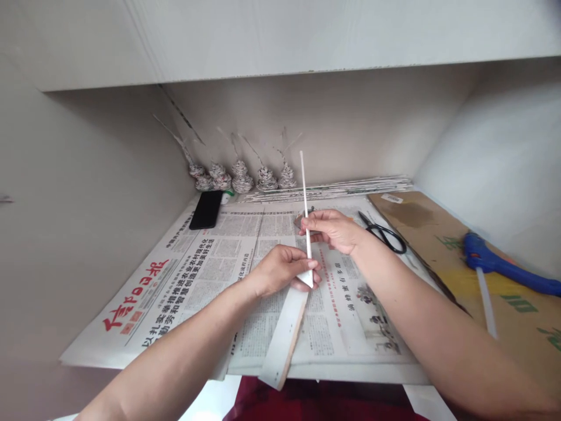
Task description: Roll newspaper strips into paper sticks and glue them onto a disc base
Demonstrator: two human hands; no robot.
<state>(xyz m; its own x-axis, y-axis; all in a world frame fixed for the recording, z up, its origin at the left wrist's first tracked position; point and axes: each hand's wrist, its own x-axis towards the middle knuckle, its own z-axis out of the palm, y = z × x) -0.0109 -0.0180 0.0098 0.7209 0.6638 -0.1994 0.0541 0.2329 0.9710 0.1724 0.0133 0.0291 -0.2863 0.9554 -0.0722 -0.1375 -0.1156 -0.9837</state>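
A thin white rolled-paper stick (305,187) stands almost upright between my hands, over the middle of the newspaper. Its lower end widens into a small flat white corner. My left hand (283,269) pinches that lower end between thumb and fingers. Higher up, my right hand (333,229) grips the stick around its middle, thumb on the near side. Below my left hand, a narrow pale strip of board (283,342) lies slanted and juts past the table's front edge. Behind the right fingers is a small dark and orange thing, mostly hidden.
Newspaper (210,275) covers the table. At the back stand several gourd-shaped woven paper pieces (242,176) beside a bundle of paper sticks (350,188). A black phone (205,210) lies left; black-handled scissors (383,234), cardboard (421,234) and a blue glue gun (504,263) lie right. A shelf (280,41) overhangs.
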